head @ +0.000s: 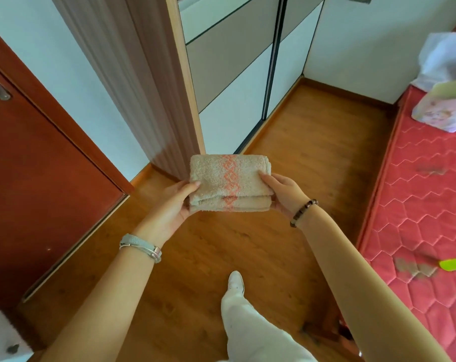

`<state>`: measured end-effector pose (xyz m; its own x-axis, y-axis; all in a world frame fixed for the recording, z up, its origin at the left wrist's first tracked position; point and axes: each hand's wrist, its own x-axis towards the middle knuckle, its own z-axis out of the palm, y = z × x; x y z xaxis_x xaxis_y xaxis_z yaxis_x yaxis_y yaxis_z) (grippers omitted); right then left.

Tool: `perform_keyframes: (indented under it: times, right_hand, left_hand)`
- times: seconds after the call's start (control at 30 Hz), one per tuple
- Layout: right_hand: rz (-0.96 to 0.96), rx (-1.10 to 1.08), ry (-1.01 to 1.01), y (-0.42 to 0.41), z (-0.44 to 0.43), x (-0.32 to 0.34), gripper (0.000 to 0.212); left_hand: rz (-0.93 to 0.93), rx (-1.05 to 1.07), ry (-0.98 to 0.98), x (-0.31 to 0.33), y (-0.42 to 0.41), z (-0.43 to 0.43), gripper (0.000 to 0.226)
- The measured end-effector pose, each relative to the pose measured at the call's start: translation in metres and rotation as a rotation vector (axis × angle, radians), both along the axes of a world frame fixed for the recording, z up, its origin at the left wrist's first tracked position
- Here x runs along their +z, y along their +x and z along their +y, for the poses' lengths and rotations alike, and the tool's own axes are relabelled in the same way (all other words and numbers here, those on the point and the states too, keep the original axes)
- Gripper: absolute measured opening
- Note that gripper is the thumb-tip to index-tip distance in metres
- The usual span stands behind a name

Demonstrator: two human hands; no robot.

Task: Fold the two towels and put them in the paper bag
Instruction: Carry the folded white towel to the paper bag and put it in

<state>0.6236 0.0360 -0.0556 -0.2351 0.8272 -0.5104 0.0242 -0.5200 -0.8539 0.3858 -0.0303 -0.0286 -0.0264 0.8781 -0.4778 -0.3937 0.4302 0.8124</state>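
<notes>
A beige towel with a pink diamond stripe is folded into a thick rectangle and held in the air above the wooden floor. My left hand grips its left end, thumb on top. My right hand grips its right end the same way. A pale paper bag with a printed side stands on the red mattress at the far right, with white wrapping rising out of its top. No second towel shows clearly.
The red quilted mattress runs along the right edge, with a green object on it. A dark red door stands at the left, a wardrobe straight ahead. My white-trousered leg and shoe are on the floor below.
</notes>
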Motion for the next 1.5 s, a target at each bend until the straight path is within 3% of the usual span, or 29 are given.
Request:
perform_keyframes:
  times: [0.37, 0.63, 0.93, 1.03, 1.33, 1.5]
  right_hand:
    - [0.068, -0.224, -0.002, 0.034, 0.11, 0.0, 0.023]
    - [0.096, -0.455, -0.046, 0.09, 0.141, -0.004, 0.04]
    - [0.11, -0.687, -0.007, 0.152, 0.17, -0.009, 0.044]
    - [0.092, -0.762, 0.014, 0.167, 0.192, -0.009, 0.049]
    - [0.08, -0.938, 0.036, 0.201, 0.263, 0.002, 0.038]
    - [0.072, -1.014, 0.057, 0.22, 0.3, 0.007, 0.025]
  left_hand:
    - [0.002, -0.237, 0.022, -0.004, 0.025, 0.168, 0.024]
    - [0.061, -0.442, 0.005, -0.016, 0.081, 0.259, 0.035]
    - [0.057, -0.692, 0.032, -0.03, 0.16, 0.347, 0.043]
    - [0.045, -0.751, 0.032, -0.032, 0.186, 0.385, 0.035]
    - [0.068, -0.9, 0.043, -0.024, 0.251, 0.495, 0.018]
    - [0.058, -0.952, 0.062, -0.021, 0.283, 0.544, 0.021]
